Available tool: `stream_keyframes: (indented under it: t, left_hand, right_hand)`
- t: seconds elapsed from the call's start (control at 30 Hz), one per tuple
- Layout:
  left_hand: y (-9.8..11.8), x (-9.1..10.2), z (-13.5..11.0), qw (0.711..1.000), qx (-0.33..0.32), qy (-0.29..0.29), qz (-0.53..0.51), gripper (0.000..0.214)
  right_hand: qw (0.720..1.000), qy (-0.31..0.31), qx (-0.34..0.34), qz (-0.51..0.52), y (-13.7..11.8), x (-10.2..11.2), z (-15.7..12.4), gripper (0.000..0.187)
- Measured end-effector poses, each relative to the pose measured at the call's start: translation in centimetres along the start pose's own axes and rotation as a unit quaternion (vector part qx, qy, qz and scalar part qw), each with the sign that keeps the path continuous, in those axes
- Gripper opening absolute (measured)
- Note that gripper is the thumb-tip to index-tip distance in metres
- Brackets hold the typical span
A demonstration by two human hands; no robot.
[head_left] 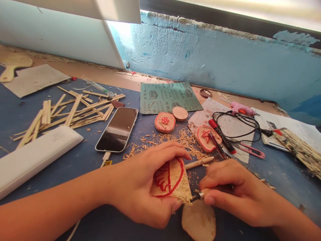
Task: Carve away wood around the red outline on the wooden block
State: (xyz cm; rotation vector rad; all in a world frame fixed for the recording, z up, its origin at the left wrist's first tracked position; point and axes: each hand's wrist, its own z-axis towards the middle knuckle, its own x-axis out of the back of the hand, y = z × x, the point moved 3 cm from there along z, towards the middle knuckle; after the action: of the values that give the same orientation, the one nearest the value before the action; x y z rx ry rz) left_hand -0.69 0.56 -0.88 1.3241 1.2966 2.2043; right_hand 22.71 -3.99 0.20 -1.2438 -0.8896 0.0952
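Note:
My left hand (147, 180) is closed around a piece of wood (179, 180) with a red drawing inside a red curved line. In my right hand (233, 190) is a carving tool (201, 195) with a metal collar and dark shaft, its tip at the wood's lower right corner. Fine shavings cling to that edge. Below the tool lies a plain wood slice (198, 219). Just beyond my hands are a light wooden-handled tool (199, 162) and scattered wood shavings (175, 137). Two wood slices bear red designs: a flower (165, 122) and a star (204, 142).
A phone (117, 129) on a cable lies left of centre, near wooden sticks (75, 110) and a white case (37, 160). Green sandpaper (168, 97) lies by the blue wall. To the right are a pink glue gun (242, 108), black cable (235, 137) and pink cutter (252, 150).

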Motion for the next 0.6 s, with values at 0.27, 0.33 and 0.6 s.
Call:
stream_keyframes:
  t: [0.27, 0.33, 0.6]
  left_hand:
    - [0.04, 0.10, 0.27, 0.990, 0.107, 0.006, -0.094, 0.065]
    - [0.19, 0.12, 0.09, 0.974, 0.187, 0.020, -0.125, 0.064]
    - [0.41, -0.46, -0.20, 0.947, 0.248, 0.056, -0.198, 0.058]
  right_hand:
    - [0.998, 0.048, -0.017, 0.030, -0.05, -0.13, -0.15, 0.025]
    - [0.997, 0.060, -0.041, 0.021, 0.18, -0.05, -0.22, 0.023]
    - [0.993, 0.092, -0.068, 0.005, 0.28, -0.16, -0.20, 0.023]
